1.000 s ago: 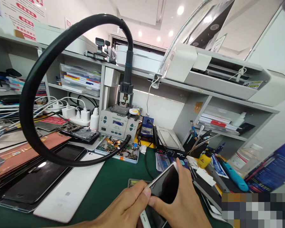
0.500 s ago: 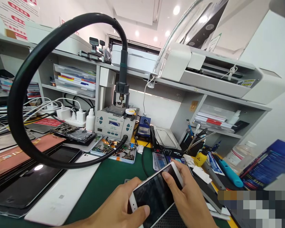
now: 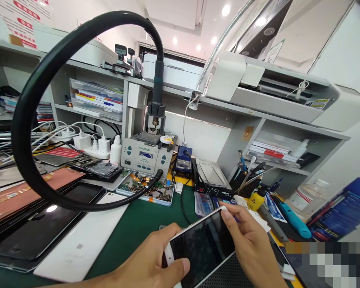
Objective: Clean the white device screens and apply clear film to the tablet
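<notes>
A white smartphone (image 3: 202,244) with a dark screen is held tilted above the green mat (image 3: 141,224). My left hand (image 3: 162,256) is closed around its lower left end, with the thumb lying on the front near the bezel. At the upper right end, my right hand (image 3: 246,236) grips the phone between the thumb on its corner edge and the fingers behind. The phone's back and the fingertips under it are hidden. Beneath it shows a black perforated surface (image 3: 232,272).
A thick black hose (image 3: 18,132) loops from a hot-air station (image 3: 147,154) across the left. A tray of circuit boards (image 3: 165,196) sits before the station. Tablets and a white back panel (image 3: 81,244) lie left; a yellow bottle (image 3: 255,199) and teal tool (image 3: 294,220) lie right.
My right thumb has moved from the screen to the phone's upper right corner, and the right hand has shifted slightly right. My left hand keeps its grip. The view has turned slightly.
</notes>
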Motion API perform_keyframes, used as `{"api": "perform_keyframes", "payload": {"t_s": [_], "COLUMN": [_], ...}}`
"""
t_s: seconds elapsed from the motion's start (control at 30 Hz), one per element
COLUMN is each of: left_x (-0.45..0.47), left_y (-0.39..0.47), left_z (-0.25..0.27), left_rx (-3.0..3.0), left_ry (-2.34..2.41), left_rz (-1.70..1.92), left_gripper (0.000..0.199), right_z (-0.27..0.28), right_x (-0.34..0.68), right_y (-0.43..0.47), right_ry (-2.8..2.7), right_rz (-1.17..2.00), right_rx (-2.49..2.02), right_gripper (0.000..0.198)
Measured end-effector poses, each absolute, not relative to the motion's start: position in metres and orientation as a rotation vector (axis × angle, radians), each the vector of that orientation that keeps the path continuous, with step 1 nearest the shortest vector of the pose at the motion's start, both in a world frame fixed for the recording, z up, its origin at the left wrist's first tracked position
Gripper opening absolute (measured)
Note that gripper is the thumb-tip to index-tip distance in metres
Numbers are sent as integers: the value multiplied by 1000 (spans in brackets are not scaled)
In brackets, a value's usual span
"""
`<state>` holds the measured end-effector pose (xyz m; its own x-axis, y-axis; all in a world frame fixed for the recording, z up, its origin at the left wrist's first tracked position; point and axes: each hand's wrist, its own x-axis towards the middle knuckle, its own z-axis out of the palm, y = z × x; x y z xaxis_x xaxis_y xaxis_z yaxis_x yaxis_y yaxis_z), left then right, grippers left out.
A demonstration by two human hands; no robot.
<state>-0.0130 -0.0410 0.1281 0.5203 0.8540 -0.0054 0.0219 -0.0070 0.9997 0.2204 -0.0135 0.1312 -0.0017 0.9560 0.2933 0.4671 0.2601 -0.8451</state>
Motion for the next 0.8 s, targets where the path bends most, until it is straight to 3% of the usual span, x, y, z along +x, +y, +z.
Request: {"api": "perform_keyframes", "payload": {"t_s": [0.2,0.37,0.5,0.57,0.8], "left_x": [-15,-13,-12,-13,-14], "left_y": [-41,-42,-40,-39,-43], "left_z": [128,126,118,116,117], "left_rx": [1451,1484,1624,1713,1716], "left_ry": [791,802,913,919,894], "left_rz": [781,779,725,666,671], "left_gripper": [38,36,25,19,23], "right_z": [134,129,117,114,123], "right_x": [223,215,200,194,179], "right_y": [-11,-19,-28,-31,-36], "right_ry": [-1600,-1716,-1831,-1867,-1645], "right_rz": [456,465,283,247,293], "right_rx": [-1434,-1478,-1608,-1668,-1637], "right_gripper": [44,52,96,107,91]}}
